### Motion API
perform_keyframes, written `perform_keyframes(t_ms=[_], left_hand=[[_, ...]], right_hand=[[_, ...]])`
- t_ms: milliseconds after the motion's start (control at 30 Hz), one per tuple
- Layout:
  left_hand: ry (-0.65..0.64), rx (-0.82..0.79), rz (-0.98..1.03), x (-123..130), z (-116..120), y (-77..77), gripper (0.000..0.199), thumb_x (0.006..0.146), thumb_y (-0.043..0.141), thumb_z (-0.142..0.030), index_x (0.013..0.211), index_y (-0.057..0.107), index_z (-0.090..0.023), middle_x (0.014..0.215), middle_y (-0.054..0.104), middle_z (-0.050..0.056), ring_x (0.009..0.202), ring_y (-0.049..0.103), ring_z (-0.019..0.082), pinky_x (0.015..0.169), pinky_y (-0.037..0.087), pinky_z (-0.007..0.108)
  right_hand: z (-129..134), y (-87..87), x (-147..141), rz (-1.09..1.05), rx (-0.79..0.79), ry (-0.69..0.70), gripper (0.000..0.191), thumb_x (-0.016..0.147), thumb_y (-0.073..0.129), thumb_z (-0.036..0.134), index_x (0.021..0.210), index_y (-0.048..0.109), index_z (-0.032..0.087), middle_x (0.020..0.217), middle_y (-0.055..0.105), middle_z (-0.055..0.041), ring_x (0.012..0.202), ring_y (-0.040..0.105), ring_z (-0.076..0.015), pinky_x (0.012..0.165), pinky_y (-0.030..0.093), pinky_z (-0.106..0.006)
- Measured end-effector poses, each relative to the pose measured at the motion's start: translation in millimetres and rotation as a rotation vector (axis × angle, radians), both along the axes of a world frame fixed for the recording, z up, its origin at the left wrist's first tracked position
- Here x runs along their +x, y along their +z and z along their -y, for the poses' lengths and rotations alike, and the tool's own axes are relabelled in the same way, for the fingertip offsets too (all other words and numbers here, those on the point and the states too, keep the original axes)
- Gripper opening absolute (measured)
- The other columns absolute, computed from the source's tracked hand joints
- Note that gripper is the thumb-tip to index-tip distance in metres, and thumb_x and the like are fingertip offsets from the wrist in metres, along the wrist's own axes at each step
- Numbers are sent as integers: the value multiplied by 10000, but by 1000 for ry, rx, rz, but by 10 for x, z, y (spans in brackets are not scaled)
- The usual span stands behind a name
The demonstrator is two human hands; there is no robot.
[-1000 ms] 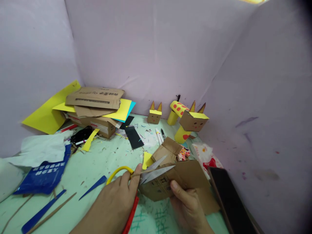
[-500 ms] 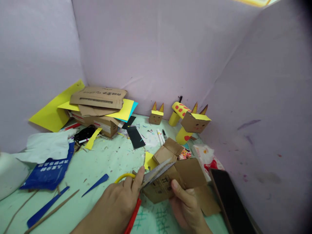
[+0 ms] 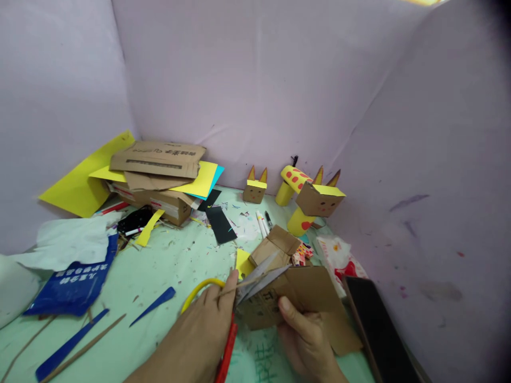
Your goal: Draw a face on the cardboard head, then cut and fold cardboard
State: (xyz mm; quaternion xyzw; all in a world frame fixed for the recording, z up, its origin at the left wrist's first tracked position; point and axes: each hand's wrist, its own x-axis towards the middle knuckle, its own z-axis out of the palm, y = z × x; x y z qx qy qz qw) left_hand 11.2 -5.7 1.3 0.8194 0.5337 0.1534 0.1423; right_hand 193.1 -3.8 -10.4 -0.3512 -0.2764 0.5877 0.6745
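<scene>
My left hand (image 3: pixel 203 324) is closed on a pair of scissors (image 3: pixel 259 279) with one yellow and one red handle loop. Their grey blades stand apart, along the upper left edge of a brown cardboard piece (image 3: pixel 315 284). A thin cardboard strip lies across the blades near my left fingers. With its thumb pressed on the face, my right hand (image 3: pixel 303 332) grips the cardboard piece from below; its other fingers are partly hidden. Just behind the blades sits a folded cardboard piece (image 3: pixel 281 239), beside a scrap of yellow paper (image 3: pixel 242 261).
A dark phone (image 3: pixel 379 324) lies at the right. Behind stand a cardboard-headed spotted animal (image 3: pixel 321 199) and a small eared cardboard head (image 3: pixel 254 192). Cardboard and coloured paper are piled on a box (image 3: pixel 159 159) at the back left. Blue strips (image 3: pixel 154 306) and a blue packet (image 3: pixel 75 290) lie left.
The scissor blades have opened wider, and a thin strip now shows across them. The held cardboard has shifted slightly. The view has also moved a little.
</scene>
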Motion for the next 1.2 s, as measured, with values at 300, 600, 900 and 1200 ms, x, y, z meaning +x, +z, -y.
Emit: perform_keyframes(t_ms=[300, 600, 900, 1200], left_hand=[[-130, 36, -190, -92, 59, 183, 800, 751, 305, 48, 1495, 101, -166, 1020, 653, 114, 863, 655, 206, 723, 521, 306], [-145, -77, -306, -32, 20, 165, 788, 685, 311, 67, 1450, 247, -112, 963, 691, 134, 777, 679, 259, 674, 551, 412], [332, -123, 711, -257, -184, 326, 425, 884, 426, -414, 1242, 488, -192, 519, 509, -82, 356, 443, 90, 365, 373, 184], [291, -317, 881, -251, -216, 249, 384, 735, 651, -388, 1031, 478, -214, 691, 636, -45, 537, 565, 121, 492, 442, 218]], right_hand=[[4, -26, -8, -17, -14, 24, 631, 665, 810, 289, 1259, 596, 281, 1101, 734, -74, 1081, 637, -316, 934, 493, -501], [1, 6, -45, -19, -36, -19, 608, 639, 827, 264, 1213, 630, 287, 1083, 743, -55, 1018, 664, -297, 921, 496, -468], [-162, 62, 59, -264, -276, -91, 323, 600, 819, 177, 911, 752, 229, 843, 783, 1, 788, 710, -199, 755, 575, -327], [-141, 149, 17, -294, -388, -30, 305, 539, 831, 122, 826, 741, 176, 756, 779, -17, 695, 718, -211, 738, 590, -360]])
